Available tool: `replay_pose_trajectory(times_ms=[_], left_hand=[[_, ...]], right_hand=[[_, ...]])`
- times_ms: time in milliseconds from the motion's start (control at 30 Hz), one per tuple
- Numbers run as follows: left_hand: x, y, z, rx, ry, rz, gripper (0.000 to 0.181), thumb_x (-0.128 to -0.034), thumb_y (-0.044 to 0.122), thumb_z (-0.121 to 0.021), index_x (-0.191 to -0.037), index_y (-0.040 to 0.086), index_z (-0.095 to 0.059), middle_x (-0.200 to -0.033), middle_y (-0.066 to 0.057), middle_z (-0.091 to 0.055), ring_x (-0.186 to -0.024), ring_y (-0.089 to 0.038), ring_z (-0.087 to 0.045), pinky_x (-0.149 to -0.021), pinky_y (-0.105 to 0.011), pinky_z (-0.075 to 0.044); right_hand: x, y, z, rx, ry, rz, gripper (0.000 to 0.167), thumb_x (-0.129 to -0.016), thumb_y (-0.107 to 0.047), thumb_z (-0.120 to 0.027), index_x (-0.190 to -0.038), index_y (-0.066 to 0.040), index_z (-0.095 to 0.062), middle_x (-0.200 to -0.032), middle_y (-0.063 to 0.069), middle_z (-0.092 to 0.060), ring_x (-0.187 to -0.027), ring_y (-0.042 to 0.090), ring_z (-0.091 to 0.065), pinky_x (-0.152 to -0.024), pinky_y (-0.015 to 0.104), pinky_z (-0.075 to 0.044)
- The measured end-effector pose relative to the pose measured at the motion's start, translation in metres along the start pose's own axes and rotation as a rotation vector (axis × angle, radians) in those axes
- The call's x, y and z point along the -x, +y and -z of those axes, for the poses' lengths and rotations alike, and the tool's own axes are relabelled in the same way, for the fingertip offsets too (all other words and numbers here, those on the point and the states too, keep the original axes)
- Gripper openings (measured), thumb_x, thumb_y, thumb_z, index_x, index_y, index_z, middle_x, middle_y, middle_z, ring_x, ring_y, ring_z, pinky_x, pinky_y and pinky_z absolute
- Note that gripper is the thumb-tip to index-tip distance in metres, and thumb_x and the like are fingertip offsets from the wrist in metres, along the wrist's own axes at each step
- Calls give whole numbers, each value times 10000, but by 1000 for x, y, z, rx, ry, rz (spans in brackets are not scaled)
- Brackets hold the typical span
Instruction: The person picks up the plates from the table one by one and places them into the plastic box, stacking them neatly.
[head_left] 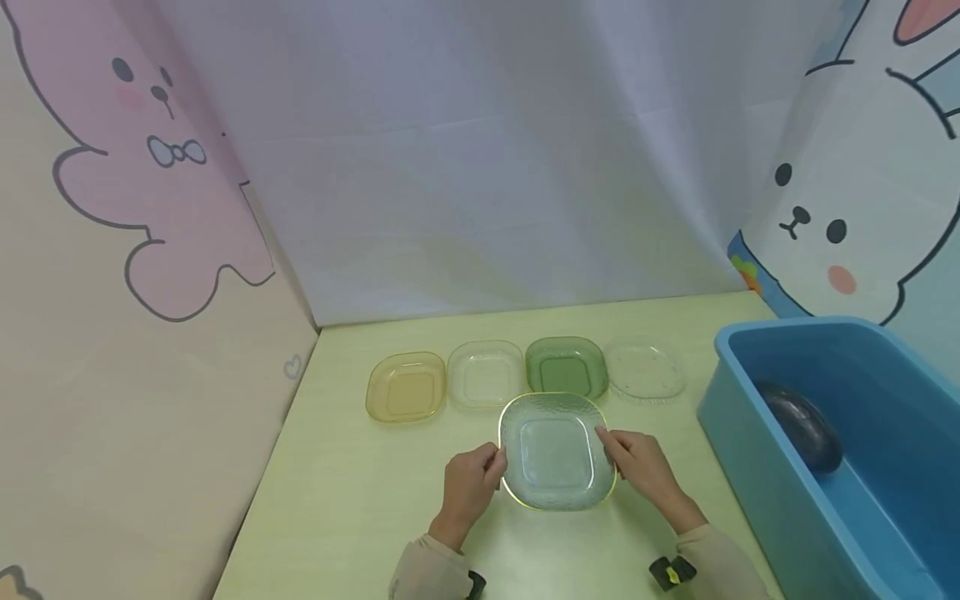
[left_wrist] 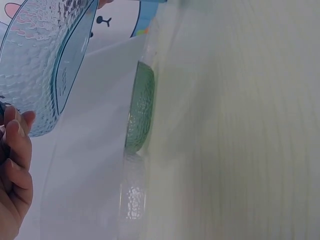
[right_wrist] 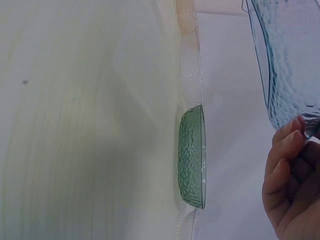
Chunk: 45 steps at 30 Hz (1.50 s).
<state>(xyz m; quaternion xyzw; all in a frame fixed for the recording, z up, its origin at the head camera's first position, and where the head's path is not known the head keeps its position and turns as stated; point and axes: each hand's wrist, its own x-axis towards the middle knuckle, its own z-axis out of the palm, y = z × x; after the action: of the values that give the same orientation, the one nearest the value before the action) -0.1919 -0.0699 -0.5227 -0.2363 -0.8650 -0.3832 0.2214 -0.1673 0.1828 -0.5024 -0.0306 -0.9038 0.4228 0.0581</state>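
One uncropped bluish plate (head_left: 557, 452): head view

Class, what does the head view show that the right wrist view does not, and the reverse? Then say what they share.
Only the head view: the blue tub, the dark rounded object inside it, and the left grip.
Only the right wrist view: the green dish seen side-on, with its bumpy outer wall facing the camera.
Both: the right grip on the pale blue dish, plus the green dish, the amber dish and the table.
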Motion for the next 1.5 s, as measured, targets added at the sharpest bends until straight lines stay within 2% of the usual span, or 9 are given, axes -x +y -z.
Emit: replay_pose_trajectory(times_ms=[100, 233, 633, 800, 967, 1100, 1200, 1333, 1500], left_hand=[[0, -1, 1, 9, -6, 2, 276, -802, 79, -609, -557, 156, -508, -408, 102, -421, -430, 122, -232, -414, -55, -170], [0, -2, 2, 33, -8, 8, 278, -811, 87, -615, -559, 157, -521, -406, 95, -420, -430, 119, -236, -414, -58, -185], [-1, -8, 5, 82, -15, 87, 272, -857, 187, -631, -591, 146, -597, -412, 98, -441, -417, 114, -273, -421, -76, -245], [-1, -9, 7, 90, -25, 134, 266, -875, 201, -613, -620, 130, -635, -420, 91, -469, -410, 106, -293, -422, -91, -278], [0, -12, 9, 90, -28, 136, 280, -886, 197, -601, -627, 96, -639, -420, 94, -468, -405, 109, -300, -417, -94, -285], [-1, -12, 11, 85, -7, 118, 276, -878, 173, -610, -608, 116, -627, -417, 95, -469, -399, 113, -300, -410, -91, -286], [-2, -12, 13, 82, 10, 110, 276, -873, 161, -614, -600, 125, -621, -419, 91, -474, -394, 111, -299, -399, -95, -285], [-3, -12, 14, 87, 0, 121, 282, -881, 173, -606, -605, 120, -625, -420, 89, -477, -392, 110, -301, -398, -99, -283], [-3, -14, 16, 93, -9, 133, 280, -886, 170, -600, -610, 126, -626, -426, 92, -480, -398, 99, -316, -402, -103, -285]], right_hand=[[-1, 1, -1, 50, 26, 43, 455, -948, -294, -490, -522, -140, -447, -467, -83, -417, -408, 27, -371, -430, 210, -304], [-2, -1, -1, 107, 32, 54, 452, -947, -295, -489, -522, -150, -444, -480, -78, -437, -424, 20, -359, -436, 207, -299], [-8, -12, 7, 266, 16, 120, 413, -946, -250, -485, -545, -160, -446, -505, -78, -465, -460, 38, -362, -454, 216, -309], [-13, -15, 12, 286, 37, 116, 401, -946, -246, -485, -560, -140, -463, -520, -49, -504, -472, 52, -402, -455, 229, -325], [-19, -22, 21, 245, 41, 83, 405, -960, -258, -463, -581, -117, -481, -530, -4, -540, -472, 66, -439, -460, 237, -350], [-25, -35, 35, 179, 42, 52, 436, -979, -295, -423, -596, -100, -501, -530, 27, -542, -476, 95, -451, -483, 254, -358], [-33, -50, 49, 173, 69, 64, 458, -987, -317, -395, -609, -89, -517, -533, 25, -542, -481, 115, -453, -495, 268, -359], [-41, -75, 72, 209, 141, 107, 474, -994, -326, -366, -625, -77, -527, -552, 55, -562, -476, 131, -440, -492, 280, -349], [-43, -109, 104, 264, 267, 138, 479, -994, -341, -338, -642, -82, -532, -576, 67, -577, -462, 135, -408, -464, 288, -310]])
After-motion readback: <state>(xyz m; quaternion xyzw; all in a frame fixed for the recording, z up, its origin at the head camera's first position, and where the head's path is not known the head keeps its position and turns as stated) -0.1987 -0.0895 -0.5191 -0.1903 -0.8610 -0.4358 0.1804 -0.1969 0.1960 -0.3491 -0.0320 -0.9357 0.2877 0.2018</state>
